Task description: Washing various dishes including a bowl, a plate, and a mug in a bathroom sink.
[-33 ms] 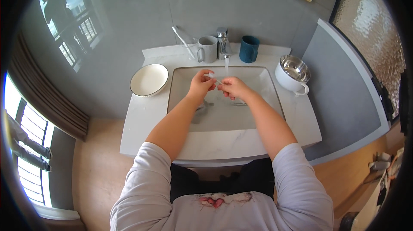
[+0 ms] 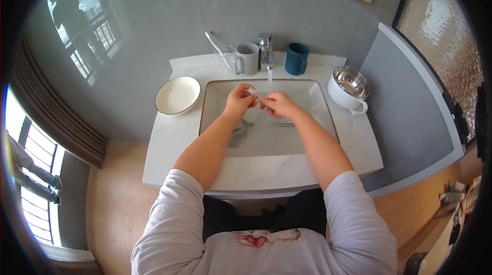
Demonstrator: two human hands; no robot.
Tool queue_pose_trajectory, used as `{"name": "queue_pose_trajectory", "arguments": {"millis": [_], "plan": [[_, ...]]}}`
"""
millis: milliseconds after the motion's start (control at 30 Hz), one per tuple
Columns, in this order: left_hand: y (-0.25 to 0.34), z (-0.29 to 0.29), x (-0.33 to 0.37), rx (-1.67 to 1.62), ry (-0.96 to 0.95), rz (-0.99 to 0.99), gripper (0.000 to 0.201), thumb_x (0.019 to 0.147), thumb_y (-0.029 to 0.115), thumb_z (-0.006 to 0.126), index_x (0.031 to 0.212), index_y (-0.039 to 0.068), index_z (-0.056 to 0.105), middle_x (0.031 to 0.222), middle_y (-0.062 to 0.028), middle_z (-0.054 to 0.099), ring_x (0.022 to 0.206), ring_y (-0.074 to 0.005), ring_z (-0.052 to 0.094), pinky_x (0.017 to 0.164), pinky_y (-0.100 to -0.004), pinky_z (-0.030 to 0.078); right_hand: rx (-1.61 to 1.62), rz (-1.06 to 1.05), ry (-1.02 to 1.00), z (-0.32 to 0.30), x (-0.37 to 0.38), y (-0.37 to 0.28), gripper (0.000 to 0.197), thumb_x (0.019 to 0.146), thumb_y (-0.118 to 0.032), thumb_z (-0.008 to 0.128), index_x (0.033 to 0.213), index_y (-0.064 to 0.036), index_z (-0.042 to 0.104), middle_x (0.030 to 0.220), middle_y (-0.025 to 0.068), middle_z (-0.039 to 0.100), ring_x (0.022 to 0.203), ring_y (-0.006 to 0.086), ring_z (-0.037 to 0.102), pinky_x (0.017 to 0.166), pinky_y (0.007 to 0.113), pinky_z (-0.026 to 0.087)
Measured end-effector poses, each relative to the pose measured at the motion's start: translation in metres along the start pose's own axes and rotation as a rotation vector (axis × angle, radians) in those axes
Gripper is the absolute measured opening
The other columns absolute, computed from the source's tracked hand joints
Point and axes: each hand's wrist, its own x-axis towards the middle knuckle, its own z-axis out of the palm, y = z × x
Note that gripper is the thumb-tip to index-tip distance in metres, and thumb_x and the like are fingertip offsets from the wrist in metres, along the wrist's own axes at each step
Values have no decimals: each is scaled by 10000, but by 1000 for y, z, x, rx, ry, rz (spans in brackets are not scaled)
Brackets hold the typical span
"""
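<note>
Over the sink (image 2: 307, 141), my left hand (image 2: 239, 99) and my right hand (image 2: 279, 105) meet close below the running tap (image 2: 266, 52). Between them they hold a slim, pale, spoon-like utensil (image 2: 253, 91), pinched by the fingers of both hands. Its exact shape is partly hidden by my fingertips. The thin water stream (image 2: 270, 77) falls just beyond the hands. Two shiny metal utensils lie in the basin, one (image 2: 241, 126) partly behind my left forearm and the other (image 2: 286, 125) by my right forearm.
Left of the basin sits a cream bowl (image 2: 178, 95) with a dark rim. A grey mug (image 2: 248, 58) and a dark blue mug (image 2: 296, 59) flank the tap. A white stick (image 2: 219, 49) leans beside the grey mug. A white-handled metal cup (image 2: 349, 88) stands at right.
The pale utensil has turned slightly between my fingers. Both hands and arms stay in nearly the same place.
</note>
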Motion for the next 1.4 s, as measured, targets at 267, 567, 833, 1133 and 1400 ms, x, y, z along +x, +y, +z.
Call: {"name": "queue_pose_trajectory", "arguments": {"millis": [267, 567, 833, 1133, 1400], "plan": [[-3, 12, 10, -100, -51, -12, 199, 954, 103, 570, 1102, -30, 584, 964, -116, 658, 834, -189, 678, 734, -287, 571, -97, -76, 91, -17, 3, 22, 252, 930, -266, 622, 915, -25, 692, 659, 15, 555, 502, 105, 491, 479, 253, 435], [13, 40, 20, -407, -23, -126, 289, 970, 87, 525, 1226, -47, 533, 1082, -145, 641, 979, -214, 651, 795, -312, 560, 505, 99, -80, -15, -21, 9, 195, 982, -205, 509, 1017, -38, 602, 766, 51, 567, 607, 152, 544, 550, 312, 477], [14, 62, 23, -215, 111, -7, 314, 951, 116, 566, 1211, -53, 518, 957, -150, 669, 790, -202, 669, 606, -295, 544, 746, 76, -114, -5, -18, 4, 175, 1008, -200, 438, 971, -47, 513, 787, 63, 500, 558, 134, 430, 509, 296, 395], [10, 60, 30, -324, 49, -134, 273, 952, 163, 565, 1121, -50, 582, 908, -141, 684, 671, -192, 639, 527, -284, 501, 753, 125, -99, -12, -20, 6, 205, 987, -183, 464, 935, -10, 562, 752, 62, 497, 566, 151, 417, 522, 294, 382], [6, 56, 38, -236, -16, -150, 253, 954, 147, 546, 1115, -47, 559, 1065, -177, 651, 772, -211, 623, 563, -329, 500, 787, 107, -167, -16, -19, 7, 204, 982, -185, 472, 919, -13, 562, 736, 53, 494, 544, 129, 410, 518, 290, 380]]}}
